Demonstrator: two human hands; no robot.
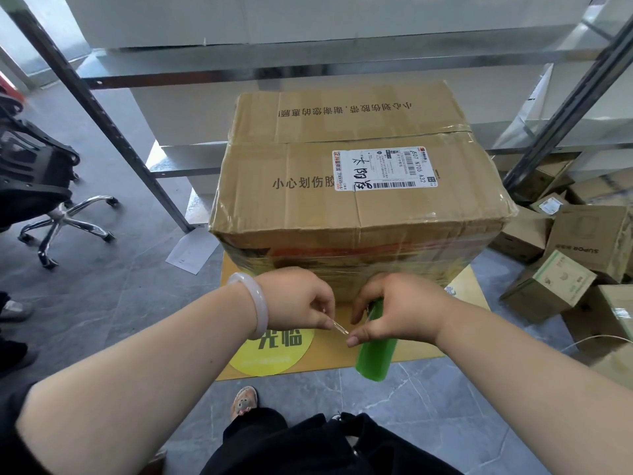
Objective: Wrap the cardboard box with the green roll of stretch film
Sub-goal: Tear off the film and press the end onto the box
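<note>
Cardboard box (359,186); right hand (404,310) grips green roll (375,351)

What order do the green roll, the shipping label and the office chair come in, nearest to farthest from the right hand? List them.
1. The green roll: held in the right hand itself.
2. The shipping label: ahead, on top of the cardboard box.
3. The office chair: far off to the left, on the floor.
</note>
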